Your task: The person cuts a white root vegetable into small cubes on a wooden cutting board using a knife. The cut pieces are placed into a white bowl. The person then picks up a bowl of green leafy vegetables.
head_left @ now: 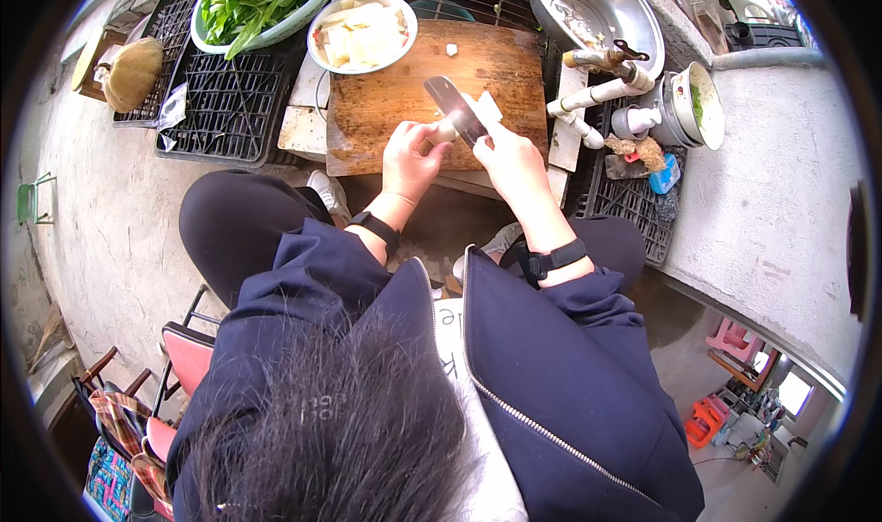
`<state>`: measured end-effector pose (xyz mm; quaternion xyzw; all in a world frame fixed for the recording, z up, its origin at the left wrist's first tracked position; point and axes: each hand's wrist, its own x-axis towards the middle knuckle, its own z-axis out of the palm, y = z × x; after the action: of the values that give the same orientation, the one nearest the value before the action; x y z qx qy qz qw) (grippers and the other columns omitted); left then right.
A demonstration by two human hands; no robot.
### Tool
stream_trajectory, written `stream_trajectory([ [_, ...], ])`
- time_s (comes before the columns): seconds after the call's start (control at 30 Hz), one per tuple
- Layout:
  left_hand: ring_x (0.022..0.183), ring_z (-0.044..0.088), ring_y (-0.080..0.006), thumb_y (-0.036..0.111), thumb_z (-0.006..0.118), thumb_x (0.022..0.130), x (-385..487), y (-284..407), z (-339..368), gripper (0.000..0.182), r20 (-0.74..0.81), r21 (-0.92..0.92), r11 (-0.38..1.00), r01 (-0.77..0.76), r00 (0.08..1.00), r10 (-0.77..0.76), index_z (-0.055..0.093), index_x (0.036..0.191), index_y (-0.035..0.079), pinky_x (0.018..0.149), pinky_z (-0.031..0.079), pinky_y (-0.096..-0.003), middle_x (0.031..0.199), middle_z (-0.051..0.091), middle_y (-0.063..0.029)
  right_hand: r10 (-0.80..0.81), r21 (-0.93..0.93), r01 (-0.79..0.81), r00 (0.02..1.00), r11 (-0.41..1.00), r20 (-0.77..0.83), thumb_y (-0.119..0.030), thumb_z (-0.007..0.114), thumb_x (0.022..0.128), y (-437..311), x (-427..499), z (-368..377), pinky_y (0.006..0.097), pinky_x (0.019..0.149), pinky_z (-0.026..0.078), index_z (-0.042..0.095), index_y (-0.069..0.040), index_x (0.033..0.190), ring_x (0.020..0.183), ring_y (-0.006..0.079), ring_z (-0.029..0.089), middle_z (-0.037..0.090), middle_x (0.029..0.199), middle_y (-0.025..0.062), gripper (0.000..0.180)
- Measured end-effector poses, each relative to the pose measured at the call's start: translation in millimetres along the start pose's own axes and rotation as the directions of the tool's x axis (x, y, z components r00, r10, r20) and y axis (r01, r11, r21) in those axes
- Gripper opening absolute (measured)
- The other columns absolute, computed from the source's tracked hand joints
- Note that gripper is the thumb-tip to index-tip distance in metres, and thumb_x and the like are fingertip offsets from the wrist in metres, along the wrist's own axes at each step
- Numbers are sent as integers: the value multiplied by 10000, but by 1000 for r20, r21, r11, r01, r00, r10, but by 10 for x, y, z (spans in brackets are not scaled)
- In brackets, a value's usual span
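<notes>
My right hand [508,158] grips a cleaver [456,110] whose broad steel blade slants up and left over a wooden cutting board [386,132]. My left hand [415,157] pinches a pale, peeled vegetable piece [443,132] just left of the blade. White cut pieces [489,107] lie on the blade's right side, and one small white chunk [452,50] rests alone farther back on the board. At the board's back left corner stands a white enamel bowl [318,52] filled with pale cut chunks [363,31]. The blade partly hides the cut pieces.
A basin of leafy greens [258,1] sits on black plastic crates [224,101] at left, beside a squash [134,74]. At right, a tap on white pipe [599,97] reaches before a metal basin [586,1]. Stacked bowls [697,105] stand by a concrete ledge [765,170].
</notes>
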<state>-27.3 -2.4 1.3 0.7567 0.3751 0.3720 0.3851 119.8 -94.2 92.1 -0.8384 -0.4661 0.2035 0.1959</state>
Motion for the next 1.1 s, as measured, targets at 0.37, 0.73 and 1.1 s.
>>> stream_trajectory([
  [0.37,879,681,-288,119,873,748,9,1,-12,285,11,-4,1000,-20,1000,20,718,974,37,780,567,-355,939,675,-123,92,-139,-82,994,987,65,-266,585,943,90,173,356,507,823,549,530,-207,1454,947,397,704,712,1017,204,517],
  [0.73,914,709,-282,102,857,774,-14,-6,16,305,24,-10,1000,22,999,-21,694,1017,14,847,592,-339,1001,685,-139,7,17,-7,1000,1000,3,-261,601,940,24,35,-5,462,815,550,524,-214,1482,896,385,718,726,934,201,549],
  [1.1,875,704,-267,103,883,755,-16,-21,12,301,-3,-5,1000,-26,1000,26,684,959,9,804,591,-332,949,686,-131,78,-91,-71,993,993,86,-260,582,932,26,105,273,506,820,550,595,-128,1379,916,423,696,700,1001,227,466],
])
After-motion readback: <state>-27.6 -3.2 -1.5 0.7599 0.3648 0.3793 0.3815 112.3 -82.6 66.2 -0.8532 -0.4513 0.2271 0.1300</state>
